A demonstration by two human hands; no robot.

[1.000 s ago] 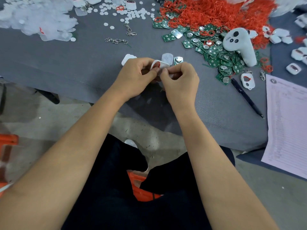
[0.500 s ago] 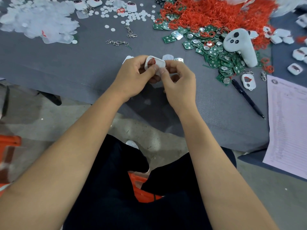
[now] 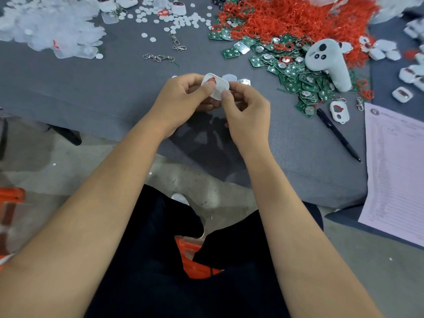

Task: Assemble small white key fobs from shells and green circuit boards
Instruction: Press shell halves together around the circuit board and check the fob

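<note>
A small white key fob shell (image 3: 218, 86) with a red part in it is held above the grey table (image 3: 103, 95). My left hand (image 3: 183, 99) grips its left side, thumb on top. My right hand (image 3: 247, 109) pinches its right lower edge. Just behind the hands lie another white shell (image 3: 229, 78) and a circuit board (image 3: 244, 82). A heap of green circuit boards (image 3: 296, 74) spreads at the right, below a big pile of red rubber rings (image 3: 298, 17). Finished white fobs (image 3: 339, 112) lie at the right.
Clear plastic pieces (image 3: 52, 28) are heaped at the far left, with small white discs (image 3: 181, 19) and metal key chains (image 3: 158, 57) in the middle back. A white game controller (image 3: 328, 63) lies on the boards. A black pen (image 3: 337, 134) and a printed sheet (image 3: 397, 171) lie at the right.
The shell has turned in my hands from edge-on to its flat face upward, and both hands have shifted slightly away from me.
</note>
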